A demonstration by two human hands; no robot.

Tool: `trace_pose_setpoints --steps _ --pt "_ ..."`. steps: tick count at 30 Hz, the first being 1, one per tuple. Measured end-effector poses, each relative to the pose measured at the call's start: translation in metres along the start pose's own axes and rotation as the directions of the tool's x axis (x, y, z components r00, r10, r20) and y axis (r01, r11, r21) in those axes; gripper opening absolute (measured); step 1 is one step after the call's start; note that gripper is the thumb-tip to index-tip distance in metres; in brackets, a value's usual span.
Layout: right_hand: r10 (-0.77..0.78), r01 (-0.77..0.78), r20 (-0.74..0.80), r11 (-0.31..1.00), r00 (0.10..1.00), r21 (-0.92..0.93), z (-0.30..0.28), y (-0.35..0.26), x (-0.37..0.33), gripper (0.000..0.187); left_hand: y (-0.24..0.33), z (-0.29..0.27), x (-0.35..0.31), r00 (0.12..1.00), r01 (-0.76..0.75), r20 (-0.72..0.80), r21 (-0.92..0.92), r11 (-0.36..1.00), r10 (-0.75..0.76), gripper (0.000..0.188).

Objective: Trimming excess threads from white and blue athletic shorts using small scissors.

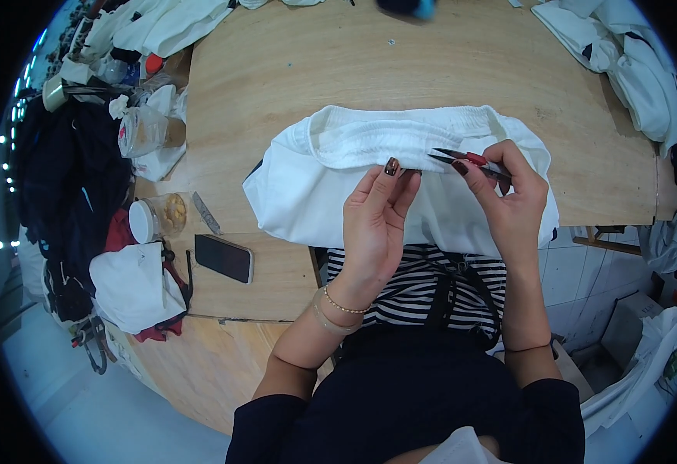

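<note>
The white garment (400, 182) lies on the wooden table (276, 69), its lower edge hanging toward the person's lap. It looks soft, light and floppy, so it is best pinched at the edge. The left hand (375, 224) pinches that edge between thumb and fingers. The right hand (509, 197) is closed around small red-handled snips (466, 160) (the blades point left, close to the cloth). I count one garment, one pair of snips, one phone (224, 257) and two jars (157, 218).
</note>
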State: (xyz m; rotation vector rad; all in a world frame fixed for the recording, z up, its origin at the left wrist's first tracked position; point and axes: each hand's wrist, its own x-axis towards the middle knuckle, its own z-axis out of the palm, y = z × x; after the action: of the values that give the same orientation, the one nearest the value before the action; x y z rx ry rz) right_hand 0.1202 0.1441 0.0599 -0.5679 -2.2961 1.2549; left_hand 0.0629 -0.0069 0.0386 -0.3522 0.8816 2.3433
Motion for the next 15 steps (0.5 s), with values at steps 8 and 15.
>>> trace_pose_setpoints --steps 8,15 --pt "0.013 -0.012 0.008 0.996 1.0 -0.087 0.0046 -0.0026 -0.0016 0.024 -0.0027 0.0014 -0.004 0.999 -0.02 0.049 0.023 1.0 0.019 0.015" --pt "-0.031 0.035 0.032 0.992 0.999 -0.118 0.004 -0.0052 -0.0023 0.025 -0.0045 -0.0005 -0.0043 0.996 -0.056 0.069 0.03 0.998 0.054 0.014"
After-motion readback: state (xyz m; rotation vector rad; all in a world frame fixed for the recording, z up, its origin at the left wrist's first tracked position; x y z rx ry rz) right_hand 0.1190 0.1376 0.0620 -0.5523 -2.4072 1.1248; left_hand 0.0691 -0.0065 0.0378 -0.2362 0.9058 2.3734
